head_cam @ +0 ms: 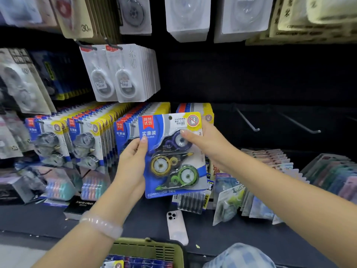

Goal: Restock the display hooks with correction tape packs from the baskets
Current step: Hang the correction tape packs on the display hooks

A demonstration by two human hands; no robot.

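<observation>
Blue correction tape pack (172, 153) with purple, yellow and green wheels, pinched by left hand (131, 161) and right hand (208, 144), green basket (148, 248) below, dark shelf (48, 219) held a white phone (176, 225)

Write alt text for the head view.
Both hands, left hand and right hand, hold a blue correction tape pack before full hooks of matching packs. Empty hooks lie right; a green basket sits below.

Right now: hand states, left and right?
Left hand: grips the correction tape pack by its left edge.
Right hand: holds the same pack's upper right.
</observation>
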